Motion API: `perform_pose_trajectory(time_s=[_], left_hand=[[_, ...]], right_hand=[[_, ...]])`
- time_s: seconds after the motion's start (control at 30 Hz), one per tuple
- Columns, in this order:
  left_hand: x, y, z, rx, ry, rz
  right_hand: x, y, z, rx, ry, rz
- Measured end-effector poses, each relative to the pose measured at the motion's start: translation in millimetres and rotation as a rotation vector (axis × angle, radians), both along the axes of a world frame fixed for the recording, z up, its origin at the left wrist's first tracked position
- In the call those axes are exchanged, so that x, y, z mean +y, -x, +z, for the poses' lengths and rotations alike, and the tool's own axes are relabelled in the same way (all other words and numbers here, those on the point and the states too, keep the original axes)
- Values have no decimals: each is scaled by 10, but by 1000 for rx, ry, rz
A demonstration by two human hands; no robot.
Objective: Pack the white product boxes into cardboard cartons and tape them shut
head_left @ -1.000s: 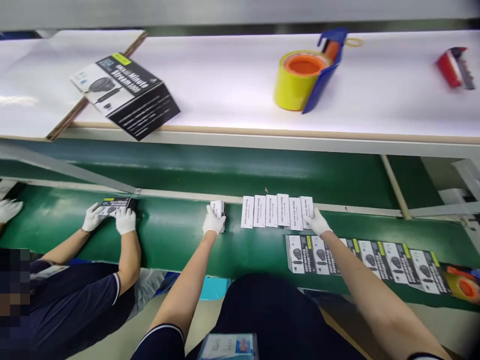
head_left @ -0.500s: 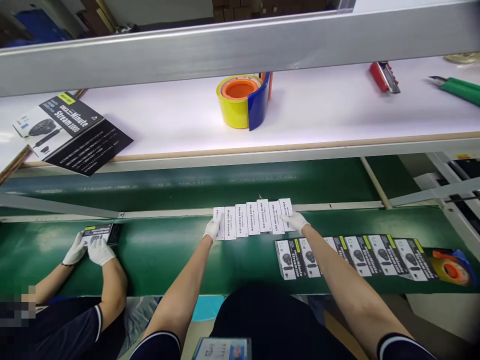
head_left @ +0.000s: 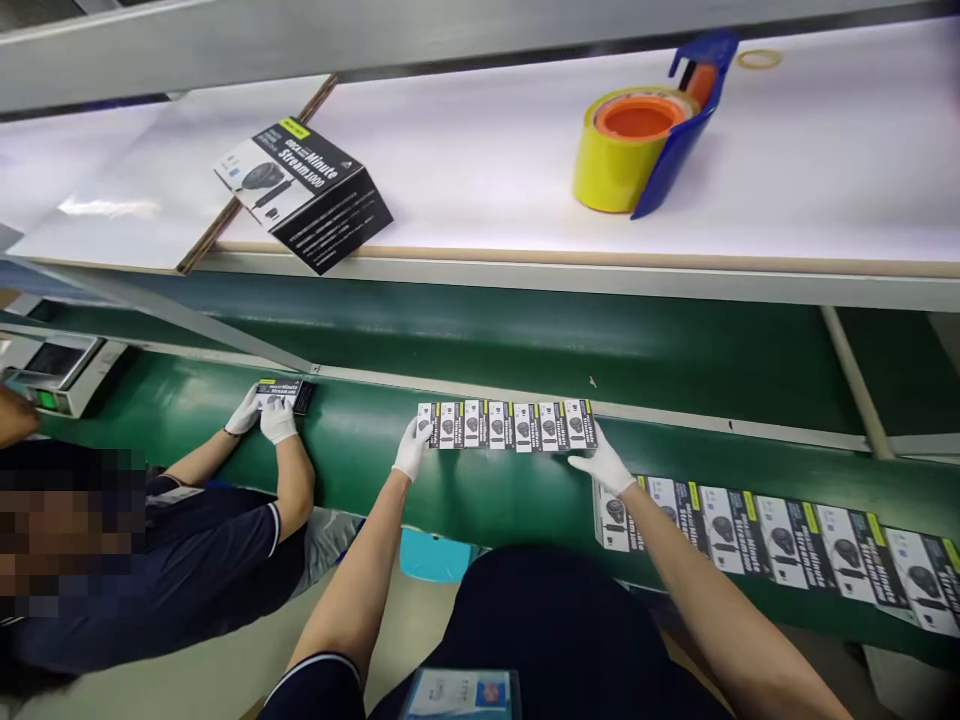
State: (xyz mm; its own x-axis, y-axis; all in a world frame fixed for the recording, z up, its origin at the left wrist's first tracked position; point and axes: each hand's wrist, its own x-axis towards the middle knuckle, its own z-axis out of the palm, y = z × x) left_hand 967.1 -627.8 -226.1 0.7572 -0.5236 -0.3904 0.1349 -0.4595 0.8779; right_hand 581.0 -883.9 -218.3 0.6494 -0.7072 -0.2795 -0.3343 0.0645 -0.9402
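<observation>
A row of several small product boxes (head_left: 497, 426) stretches between my two white-gloved hands over the green belt, printed faces with yellow corners turned up. My left hand (head_left: 411, 448) grips the left end, its fingers closed round the outermost box. At the opposite end, my right hand (head_left: 606, 462) presses against the last box, its thumb stretched out below the row. Under my right forearm lies a second, overlapping row of larger printed cartons (head_left: 780, 540), looking flat and running off to the right. My forearm covers part of that row.
On the white shelf (head_left: 480, 190) stand a yellow tape roll in a blue dispenser (head_left: 637, 150) and a folded printed carton (head_left: 304, 190). A co-worker's gloved hands (head_left: 262, 412) hold a box at left. A device with a screen (head_left: 64, 370) sits beyond.
The row of boxes has turned from plain white lettered sides to printed faces. My right thumb has come away from the box tops. The head view has swung left.
</observation>
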Motion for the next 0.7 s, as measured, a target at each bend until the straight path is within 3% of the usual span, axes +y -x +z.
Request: perform_pose_trajectory(time_s=[0.13, 0.27, 0.33, 0.47, 0.63, 0.7], left_hand=[[-27, -81, 71, -180, -49, -22], [-159, 0, 206, -573, -304, -236], [-229, 53, 253, -591, -347, -298], [-241, 16, 253, -417, -228, -303], [-33, -90, 99, 67, 170, -7], [34, -48, 20, 196, 238, 27]], right_hand=[[-154, -35, 187, 117, 121, -95], [-184, -311, 292, 325, 335, -17], [-163, -436, 291, 346, 400, 5], [-132, -498, 271, 346, 421, -37], [-164, -311, 221, 292, 234, -121], [-164, -221, 160, 207, 133, -110]])
